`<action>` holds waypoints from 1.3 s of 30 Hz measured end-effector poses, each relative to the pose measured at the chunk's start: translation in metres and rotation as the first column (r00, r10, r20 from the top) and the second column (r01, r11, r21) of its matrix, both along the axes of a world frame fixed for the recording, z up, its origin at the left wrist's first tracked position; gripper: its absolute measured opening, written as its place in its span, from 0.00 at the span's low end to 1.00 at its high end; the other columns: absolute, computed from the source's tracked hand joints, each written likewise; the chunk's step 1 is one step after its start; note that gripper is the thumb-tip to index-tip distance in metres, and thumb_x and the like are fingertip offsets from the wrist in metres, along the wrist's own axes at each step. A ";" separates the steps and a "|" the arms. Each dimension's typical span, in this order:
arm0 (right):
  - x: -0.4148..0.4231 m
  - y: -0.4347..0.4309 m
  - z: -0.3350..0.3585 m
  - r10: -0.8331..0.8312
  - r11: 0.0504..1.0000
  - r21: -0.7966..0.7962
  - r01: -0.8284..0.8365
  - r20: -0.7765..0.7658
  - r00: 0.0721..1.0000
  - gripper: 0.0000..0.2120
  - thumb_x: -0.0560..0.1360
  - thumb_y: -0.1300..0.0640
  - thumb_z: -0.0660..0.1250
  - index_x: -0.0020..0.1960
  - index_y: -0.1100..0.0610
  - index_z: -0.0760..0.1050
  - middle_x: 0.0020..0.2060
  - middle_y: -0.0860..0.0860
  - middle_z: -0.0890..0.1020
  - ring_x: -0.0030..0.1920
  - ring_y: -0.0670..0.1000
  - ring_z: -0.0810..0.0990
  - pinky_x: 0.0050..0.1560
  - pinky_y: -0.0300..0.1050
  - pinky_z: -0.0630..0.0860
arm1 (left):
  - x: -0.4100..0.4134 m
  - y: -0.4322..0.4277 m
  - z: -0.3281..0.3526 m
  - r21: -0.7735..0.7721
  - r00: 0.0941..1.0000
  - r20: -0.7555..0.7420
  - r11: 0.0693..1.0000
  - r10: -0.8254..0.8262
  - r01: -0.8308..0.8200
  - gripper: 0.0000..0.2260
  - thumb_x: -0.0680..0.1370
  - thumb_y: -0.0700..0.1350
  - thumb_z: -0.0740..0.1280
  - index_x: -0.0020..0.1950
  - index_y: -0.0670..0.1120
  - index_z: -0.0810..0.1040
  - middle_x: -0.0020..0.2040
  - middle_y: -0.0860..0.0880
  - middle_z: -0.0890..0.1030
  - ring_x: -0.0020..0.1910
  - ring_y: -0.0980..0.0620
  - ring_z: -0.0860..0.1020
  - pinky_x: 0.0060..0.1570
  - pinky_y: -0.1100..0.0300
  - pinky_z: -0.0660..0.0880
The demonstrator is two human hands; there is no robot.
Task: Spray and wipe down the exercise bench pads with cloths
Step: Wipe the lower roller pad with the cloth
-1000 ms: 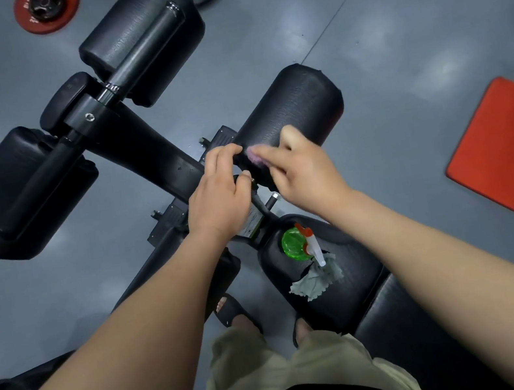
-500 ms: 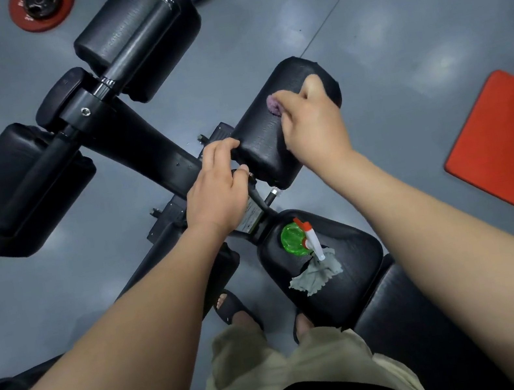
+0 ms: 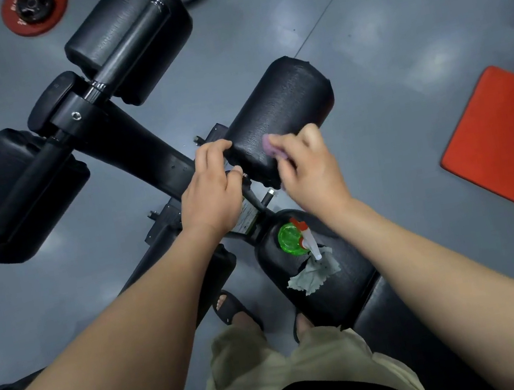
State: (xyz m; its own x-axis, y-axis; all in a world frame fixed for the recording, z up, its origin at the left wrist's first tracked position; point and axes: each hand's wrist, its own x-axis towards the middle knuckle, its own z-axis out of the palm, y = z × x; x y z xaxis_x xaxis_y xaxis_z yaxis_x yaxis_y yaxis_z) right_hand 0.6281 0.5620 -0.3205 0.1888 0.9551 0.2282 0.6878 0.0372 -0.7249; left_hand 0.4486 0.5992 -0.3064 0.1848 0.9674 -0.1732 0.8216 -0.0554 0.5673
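– Roller pad (image 3: 284,104): where is it lying in the view?

– It is sitting just above the middle and running out toward 1 o'clock. It is a black padded cylinder on the bench frame (image 3: 145,152), with grey floor (image 3: 392,33) showing around it.

– What is your left hand doing?

– My left hand (image 3: 210,192) is gripping the end of the pad nearest me, at about 7 o'clock on the cylinder. The fingers are curling over its edge.

– And your right hand?

– My right hand (image 3: 310,171) is pinching a small purple cloth (image 3: 269,146) between thumb and fingertips. It is pressing the cloth onto the top of the pad, close to that same near end. The two hands are working just beside each other, with a strip of pad showing between them.

– What else is showing?

– A green spray bottle (image 3: 290,237) with a white and red nozzle is standing on the seat pad (image 3: 343,286), at 6 o'clock from my right hand. A crumpled grey cloth (image 3: 314,272) is lying against the bottle on the side nearest me. Two more black pads are sitting at 9 o'clock (image 3: 8,194) and 11 o'clock (image 3: 124,36). A red weight plate (image 3: 34,10) is lying at the top edge, toward 11 o'clock. A red mat (image 3: 511,146) is lying at 3 o'clock. My feet in black sandals (image 3: 231,309) are showing below the middle, just beside the seat pad.
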 end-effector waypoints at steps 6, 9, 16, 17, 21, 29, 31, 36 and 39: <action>-0.007 0.011 0.008 0.163 0.984 0.037 -0.175 0.221 0.962 0.10 0.80 0.52 0.65 0.58 0.46 0.82 0.45 0.51 0.71 0.43 0.52 0.73 0.30 0.46 0.73 | 0.000 0.000 0.001 -0.003 1.000 -0.014 1.000 0.005 -0.005 0.16 0.83 0.51 0.59 0.71 0.58 0.66 0.70 0.60 0.64 0.53 0.49 0.77 0.52 0.50 0.70; 0.010 0.036 0.010 -0.027 0.998 0.060 0.019 0.135 0.991 0.12 0.81 0.49 0.63 0.56 0.48 0.83 0.46 0.52 0.72 0.41 0.55 0.75 0.31 0.51 0.76 | 0.001 0.000 0.001 -0.007 1.000 -0.009 1.000 0.012 -0.012 0.16 0.83 0.51 0.59 0.71 0.57 0.66 0.70 0.60 0.64 0.51 0.51 0.76 0.54 0.49 0.71; -0.007 0.007 0.002 0.127 0.990 0.036 -0.135 0.177 0.976 0.14 0.78 0.60 0.63 0.61 0.53 0.80 0.46 0.53 0.71 0.40 0.53 0.70 0.32 0.51 0.75 | 0.001 0.000 0.001 -0.009 1.000 -0.008 1.000 0.012 -0.012 0.16 0.82 0.51 0.59 0.70 0.58 0.66 0.70 0.60 0.65 0.51 0.51 0.76 0.52 0.50 0.70; -0.004 0.005 0.000 0.142 0.987 0.053 -0.154 0.176 0.974 0.15 0.78 0.61 0.63 0.63 0.53 0.80 0.47 0.54 0.71 0.40 0.53 0.70 0.31 0.51 0.75 | 0.001 0.000 0.002 -0.009 1.000 -0.009 1.000 0.013 -0.013 0.16 0.82 0.51 0.59 0.71 0.58 0.66 0.70 0.60 0.65 0.51 0.51 0.76 0.52 0.50 0.70; 0.018 0.029 -0.004 0.070 0.990 0.113 -0.088 0.153 0.986 0.12 0.82 0.56 0.64 0.61 0.52 0.82 0.46 0.54 0.71 0.40 0.55 0.74 0.35 0.52 0.76 | 0.001 -0.001 0.002 -0.009 1.000 -0.013 1.000 0.016 -0.016 0.16 0.83 0.50 0.59 0.70 0.57 0.66 0.70 0.60 0.64 0.49 0.54 0.73 0.52 0.50 0.70; 0.062 0.087 0.017 -0.216 0.975 -0.028 0.219 0.089 0.972 0.13 0.81 0.53 0.62 0.59 0.49 0.84 0.48 0.53 0.73 0.49 0.57 0.75 0.46 0.47 0.74 | 0.002 0.001 0.003 -0.014 1.000 -0.013 1.000 0.016 -0.016 0.15 0.82 0.50 0.60 0.69 0.57 0.67 0.69 0.61 0.65 0.48 0.52 0.75 0.52 0.49 0.72; 0.062 0.088 0.022 -0.232 0.966 -0.098 0.239 0.084 0.969 0.15 0.80 0.55 0.61 0.61 0.49 0.83 0.50 0.55 0.75 0.53 0.58 0.76 0.50 0.45 0.73 | 0.002 0.000 0.002 -0.013 1.000 -0.014 1.000 0.015 -0.015 0.15 0.83 0.50 0.60 0.69 0.57 0.67 0.69 0.60 0.65 0.48 0.52 0.76 0.52 0.49 0.72; 0.056 0.084 0.039 -0.158 0.976 -0.167 0.138 -0.114 0.981 0.10 0.80 0.56 0.62 0.55 0.52 0.81 0.44 0.48 0.79 0.45 0.40 0.78 0.50 0.36 0.73 | 0.001 0.001 0.003 -0.012 1.000 -0.009 1.000 0.011 -0.011 0.15 0.83 0.50 0.60 0.70 0.57 0.67 0.70 0.60 0.64 0.49 0.51 0.76 0.53 0.49 0.72; 0.056 0.085 0.039 -0.165 0.967 -0.212 0.144 -0.082 0.983 0.02 0.79 0.55 0.64 0.48 0.51 0.74 0.44 0.47 0.77 0.40 0.37 0.75 0.46 0.35 0.72 | 0.001 0.001 0.002 -0.013 1.000 -0.009 1.000 0.009 -0.009 0.15 0.82 0.50 0.60 0.69 0.58 0.67 0.70 0.60 0.64 0.50 0.50 0.77 0.53 0.49 0.72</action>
